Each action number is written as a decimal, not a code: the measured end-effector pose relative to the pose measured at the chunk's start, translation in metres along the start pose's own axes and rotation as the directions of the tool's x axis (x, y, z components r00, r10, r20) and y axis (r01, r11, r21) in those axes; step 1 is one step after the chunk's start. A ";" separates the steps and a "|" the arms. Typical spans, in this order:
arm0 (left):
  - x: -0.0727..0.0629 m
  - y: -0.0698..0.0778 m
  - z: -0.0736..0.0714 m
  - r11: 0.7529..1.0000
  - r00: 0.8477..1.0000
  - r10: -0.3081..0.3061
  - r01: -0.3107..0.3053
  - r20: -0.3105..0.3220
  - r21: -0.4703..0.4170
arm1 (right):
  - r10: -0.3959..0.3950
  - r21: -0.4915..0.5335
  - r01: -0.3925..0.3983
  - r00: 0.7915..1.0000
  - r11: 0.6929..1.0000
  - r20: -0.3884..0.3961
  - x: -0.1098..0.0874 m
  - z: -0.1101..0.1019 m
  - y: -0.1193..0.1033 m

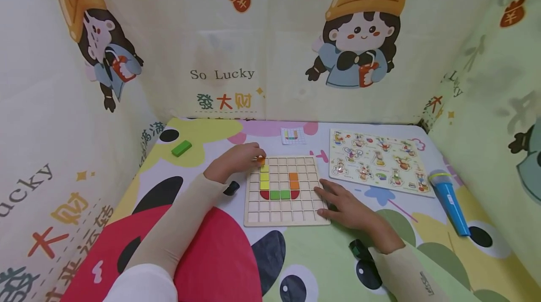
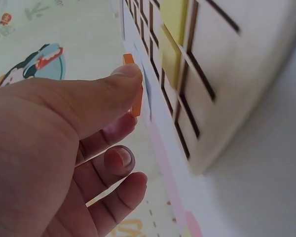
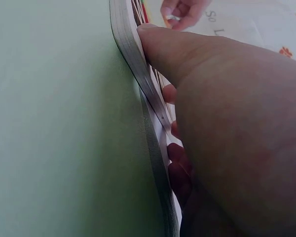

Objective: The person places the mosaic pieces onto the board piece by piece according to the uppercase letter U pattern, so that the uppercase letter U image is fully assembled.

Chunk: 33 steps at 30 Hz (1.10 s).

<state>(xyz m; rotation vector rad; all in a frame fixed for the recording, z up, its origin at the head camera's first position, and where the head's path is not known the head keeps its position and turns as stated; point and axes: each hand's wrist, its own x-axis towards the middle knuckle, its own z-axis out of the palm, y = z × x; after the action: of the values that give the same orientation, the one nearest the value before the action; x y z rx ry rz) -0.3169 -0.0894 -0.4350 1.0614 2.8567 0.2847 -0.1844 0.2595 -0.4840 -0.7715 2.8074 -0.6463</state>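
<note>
My left hand (image 1: 238, 161) pinches a small orange block (image 2: 136, 104) between thumb and finger, over the upper left of a wooden grid board (image 1: 283, 217). In the left wrist view the block is apart from the board's surface. Set in the board is a U of pieces: yellow blocks (image 1: 264, 181) up the left, green blocks (image 1: 280, 195) along the bottom, red rounded corners (image 1: 295, 194), and an orange stretch (image 1: 294, 181) on the right. My right hand (image 1: 348, 208) rests at the board's right edge, fingers spread, its thumb on the rim in the right wrist view.
Behind the board lies a small pattern card (image 1: 292, 136). A picture board (image 1: 378, 161) and a blue toy microphone (image 1: 451, 203) are to the right. One green block (image 1: 181, 148) sits at the far left. Printed cloth walls (image 1: 270, 48) stand around the table.
</note>
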 end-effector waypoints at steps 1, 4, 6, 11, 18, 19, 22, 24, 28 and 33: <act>0.001 0.002 0.000 1.000 1.000 0.000 0.000 0.003 0.002 | 0.000 0.001 0.000 1.000 1.000 0.001 0.000 0.000 0.000; 0.006 0.008 0.002 0.999 1.000 0.023 -0.023 0.004 0.023 | -0.002 0.002 0.002 1.000 1.000 0.004 0.000 0.001 0.001; 0.010 0.013 0.002 0.998 0.999 0.046 -0.046 0.001 0.039 | -0.004 0.003 0.004 1.000 1.000 0.004 -0.001 0.001 0.001; 0.020 0.024 0.002 0.995 0.997 0.082 -0.082 0.012 0.054 | -0.007 -0.002 0.007 1.000 1.000 -0.002 0.000 0.002 0.001; 0.032 0.035 0.003 0.994 0.995 0.097 -0.097 0.007 0.048 | -0.010 -0.004 0.010 1.000 1.000 -0.007 0.001 0.000 0.001; 0.034 0.036 0.004 0.993 0.995 0.104 -0.104 0.010 0.050 | -0.009 -0.003 0.009 1.000 1.000 -0.005 0.001 0.000 0.001; 0.039 0.041 0.006 0.992 0.993 0.120 -0.121 0.020 0.041 | -0.003 -0.002 0.003 1.000 1.000 0.002 0.001 0.000 0.001; 0.042 0.045 0.007 0.991 0.991 0.130 -0.130 0.025 0.035 | 0.001 -0.002 -0.001 1.000 1.000 0.005 0.001 0.000 0.001; 0.050 0.049 0.009 0.989 0.989 0.145 -0.146 0.036 0.037 | 0.001 -0.007 -0.001 1.000 1.000 0.004 0.001 -0.001 0.000; 0.058 0.054 0.012 0.990 0.988 0.136 -0.139 0.079 0.033 | -0.007 -0.007 0.007 1.000 1.000 0.008 0.001 -0.002 0.000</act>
<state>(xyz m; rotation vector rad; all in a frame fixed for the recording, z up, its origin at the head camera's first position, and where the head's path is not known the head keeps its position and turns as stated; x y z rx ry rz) -0.3246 -0.0100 -0.4366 1.2518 2.7371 0.1942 -0.1857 0.2593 -0.4826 -0.7834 2.8021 -0.6334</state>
